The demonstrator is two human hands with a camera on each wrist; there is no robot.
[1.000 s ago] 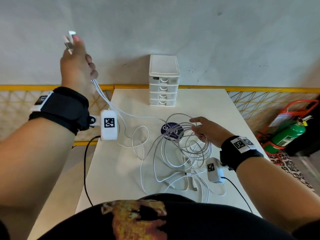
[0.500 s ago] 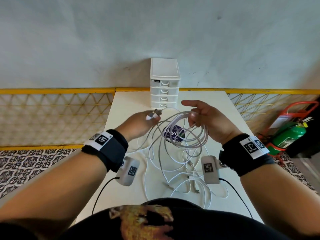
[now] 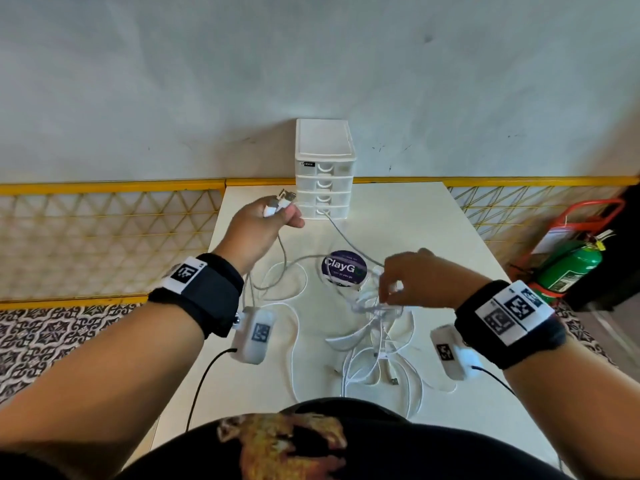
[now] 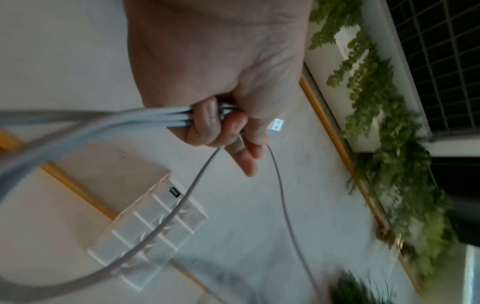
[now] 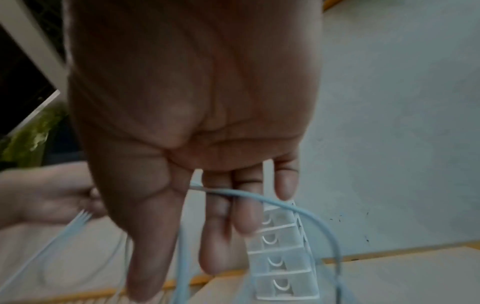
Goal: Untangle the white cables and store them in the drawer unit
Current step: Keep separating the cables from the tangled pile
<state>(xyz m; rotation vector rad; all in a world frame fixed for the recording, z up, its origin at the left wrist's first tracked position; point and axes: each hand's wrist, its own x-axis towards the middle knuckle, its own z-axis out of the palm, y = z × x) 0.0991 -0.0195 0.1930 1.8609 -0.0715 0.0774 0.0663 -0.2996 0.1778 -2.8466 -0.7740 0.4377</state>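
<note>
A tangle of white cables (image 3: 374, 341) lies on the white table (image 3: 433, 216) in front of me. My left hand (image 3: 273, 216) grips several cable ends just left of the drawer unit's lowest drawers, and their USB plugs (image 3: 286, 197) stick out above the fist. In the left wrist view the fingers (image 4: 207, 121) curl round the cable bundle (image 4: 130, 119). My right hand (image 3: 398, 285) hovers over the tangle and pinches strands that rise to it. A cable (image 5: 259, 197) crosses its fingers (image 5: 221, 236). The white four-drawer unit (image 3: 323, 168) stands at the far edge with its drawers closed.
A round purple disc (image 3: 341, 268) lies on the table between my hands. One cable runs up to the front of the lowest drawer (image 3: 323, 213). A yellow railing (image 3: 110, 188) runs behind the table. A green fire extinguisher (image 3: 568, 268) stands on the floor at the right.
My left hand came down from high on the left with the cable ends and moved forward beside the drawer unit. My right hand lowered from the lifted coil onto the tangle.
</note>
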